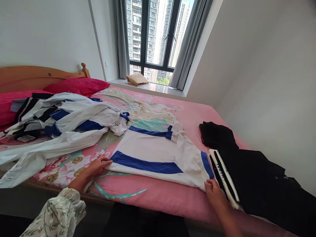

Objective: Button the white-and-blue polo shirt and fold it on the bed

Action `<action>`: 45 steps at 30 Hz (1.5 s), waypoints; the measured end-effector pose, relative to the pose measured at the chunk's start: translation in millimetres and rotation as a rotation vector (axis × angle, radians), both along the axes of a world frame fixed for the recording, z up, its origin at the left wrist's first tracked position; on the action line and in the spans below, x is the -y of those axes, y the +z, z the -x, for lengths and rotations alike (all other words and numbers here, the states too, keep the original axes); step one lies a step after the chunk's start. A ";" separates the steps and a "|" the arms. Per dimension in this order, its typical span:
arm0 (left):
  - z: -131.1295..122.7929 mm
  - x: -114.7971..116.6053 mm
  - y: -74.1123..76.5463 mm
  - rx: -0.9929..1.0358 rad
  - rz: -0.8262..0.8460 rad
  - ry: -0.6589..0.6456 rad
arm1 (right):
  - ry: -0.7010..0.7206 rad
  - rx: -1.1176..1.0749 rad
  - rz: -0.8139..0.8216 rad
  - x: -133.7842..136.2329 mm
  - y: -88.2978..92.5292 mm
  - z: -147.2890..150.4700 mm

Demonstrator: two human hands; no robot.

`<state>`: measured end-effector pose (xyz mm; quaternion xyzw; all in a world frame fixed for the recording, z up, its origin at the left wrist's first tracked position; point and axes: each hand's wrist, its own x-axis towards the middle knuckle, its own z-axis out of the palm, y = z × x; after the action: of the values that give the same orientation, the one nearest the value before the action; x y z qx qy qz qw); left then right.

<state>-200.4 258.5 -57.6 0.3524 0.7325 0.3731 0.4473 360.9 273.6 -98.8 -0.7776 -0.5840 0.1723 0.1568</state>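
A white and blue shirt [148,148] lies spread near the front edge of the bed, with blue bands across it. On its right side a sleeve is folded inward, and a blue cuff or collar part sits at the upper right. My left hand [100,164] pinches the shirt's lower left edge beside the blue band. At the lower right corner my right hand [214,191] grips the fabric between thumb and fingers. Close to that hand lies a folded black and white garment [224,177] with lettering.
A heap of loose clothes [74,115] covers the bed's left side, in front of a red pillow [77,85]. Black clothes [261,181] lie along the right edge. A flowered pink sheet [195,112] covers the bed. On the windowsill rests a beige folded item [137,79].
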 end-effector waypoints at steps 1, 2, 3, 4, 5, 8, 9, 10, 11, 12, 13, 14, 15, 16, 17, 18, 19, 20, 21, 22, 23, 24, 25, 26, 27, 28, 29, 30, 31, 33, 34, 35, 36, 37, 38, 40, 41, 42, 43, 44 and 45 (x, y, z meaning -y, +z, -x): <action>0.0 0.6 -0.8 0.005 0.002 -0.004 | -0.011 -0.016 0.006 -0.4 0.9 0.0; 0.1 1.0 -1.6 0.008 0.004 -0.008 | -0.027 -0.024 0.022 -0.9 1.7 0.1; 0.3 1.1 -2.3 0.011 0.007 -0.013 | -0.037 -0.029 0.040 -1.5 2.5 0.2; 0.7 0.8 -2.9 0.013 0.014 -0.019 | -0.037 -0.041 0.052 -2.3 3.4 0.4; 1.3 0.1 -3.3 0.016 0.022 -0.027 | -0.030 -0.065 0.052 -3.2 4.4 0.6; 5.0 -2.6 -4.4 0.018 0.029 -0.057 | -0.003 -0.146 0.021 -4.9 6.2 -0.4; 6.8 -3.4 -5.2 0.017 0.023 -0.068 | -0.008 -0.149 0.020 -4.9 6.0 -1.9; 8.7 -4.0 -6.4 0.015 0.014 -0.080 | -0.022 -0.137 0.033 -4.5 5.3 -4.2; 10.5 -4.5 -7.9 0.009 0.004 -0.091 | -0.037 -0.116 0.059 -3.9 4.1 -7.0; 12.1 -4.8 -9.7 -0.001 -0.004 -0.103 | -0.048 -0.095 0.090 -3.2 2.7 -10.0; 13.2 -5.0 -11.7 -0.017 -0.009 -0.115 | -0.058 -0.082 0.117 -2.5 1.5 -12.7; 13.8 -5.3 -13.7 -0.036 -0.012 -0.126 | -0.067 -0.076 0.135 -1.8 0.8 -14.7; 14.0 -5.6 -15.5 -0.059 -0.013 -0.136 | -0.070 -0.076 0.141 -1.1 1.2 -15.4; 13.7 -6.1 -17.2 -0.085 -0.012 -0.143 | -0.071 -0.071 0.125 -0.3 2.9 -14.3; 13.2 -6.7 -18.4 -0.113 -0.010 -0.147 | -0.074 -0.057 0.083 0.6 6.0 -11.1; 12.6 -7.3 -19.3 -0.143 -0.007 -0.147 | -0.073 -0.036 0.020 1.7 10.6 -5.5; 12.1 -7.9 -19.6 -0.177 -0.002 -0.147 | -0.066 -0.014 -0.058 3.0 16.5 2.4; 11.6 -8.4 -19.5 -0.214 0.003 -0.147 | -0.046 -0.002 -0.147 4.7 23.2 12.5; 11.1 -8.6 -18.9 -0.257 0.007 -0.147 | -0.008 -0.009 -0.239 6.5 30.2 24.5; 10.5 -8.3 -17.6 -0.306 0.010 -0.147 | 0.051 -0.035 -0.321 8.6 36.9 37.9; 9.4 -7.4 -15.8 -0.357 0.013 -0.145 | 0.131 -0.077 -0.384 10.7 42.9 52.3; 7.5 -5.7 -13.6 -0.404 0.022 -0.140 | 0.224 -0.121 -0.424 12.9 47.7 67.3; 4.1 -3.3 -11.0 -0.469 0.020 -0.123 | 0.316 -0.160 -0.443 15.0 51.1 82.6; -1.1 -0.2 -8.3 -0.558 -0.009 -0.099 | 0.400 -0.192 -0.445 17.0 53.1 97.8; -8.6 3.5 -5.9 -0.666 -0.069 -0.076 | 0.472 -0.216 -0.437 18.8 53.8 113.1; -18.6 7.3 -3.9 -0.777 -0.159 -0.067 | 0.532 -0.232 -0.425 20.4 53.7 128.5; -31.0 11.1 -2.7 -0.875 -0.267 -0.086 | 0.585 -0.242 -0.414 21.8 52.9 143.9; -45.3 14.4 -2.4 -0.946 -0.379 -0.141 | 0.635 -0.243 -0.405 22.8 51.8 159.4; -60.6 16.8 -3.2 -0.974 -0.475 -0.235 | 0.683 -0.237 -0.399 23.3 50.5 174.5; -89.2 18.5 -7.7 -0.932 -0.573 -0.501 | 0.778 -0.206 -0.381 22.8 46.7 201.1; -99.7 17.8 -11.1 -0.910 -0.580 -0.628 | 0.827 -0.181 -0.361 21.6 43.7 210.8; -106.1 16.4 -14.6 -0.907 -0.556 -0.716 | 0.869 -0.150 -0.326 19.6 39.6 217.2; -107.7 14.6 -18.0 -0.925 -0.500 -0.753 | 0.899 -0.114 -0.278 17.0 34.3 219.6; -104.7 12.8 -21.0 -0.961 -0.414 -0.734 | 0.909 -0.074 -0.227 13.9 28.0 218.2; -97.9 11.0 -23.4 -1.006 -0.312 -0.675 | 0.896 -0.034 -0.180 10.8 21.0 213.4; -78.3 7.6 -25.9 -1.089 -0.134 -0.539 | 0.817 0.041 -0.114 5.3 7.0 198.2; -68.9 5.8 -26.1 -1.121 -0.076 -0.497 | 0.772 0.071 -0.103 3.7 1.0 190.3; -61.9 3.7 -25.7 -1.145 -0.037 -0.477 | 0.736 0.095 -0.102 2.8 -3.5 183.7; -58.0 1.3 -24.9 -1.166 -0.011 -0.469 | 0.711 0.112 -0.105 2.6 -6.4 179.1; -57.7 -1.4 -23.8 -1.187 0.012 -0.458 | 0.699 0.123 -0.108 2.9 -7.5 176.6; -60.5 -4.2 -22.6 -1.208 0.038 -0.444 | 0.693 0.127 -0.114 3.5 -6.9 176.0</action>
<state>-139.9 262.6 -80.2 0.6358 0.7713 -0.0057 0.0288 184.9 270.1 -105.6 -0.5324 -0.8304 0.1338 0.0954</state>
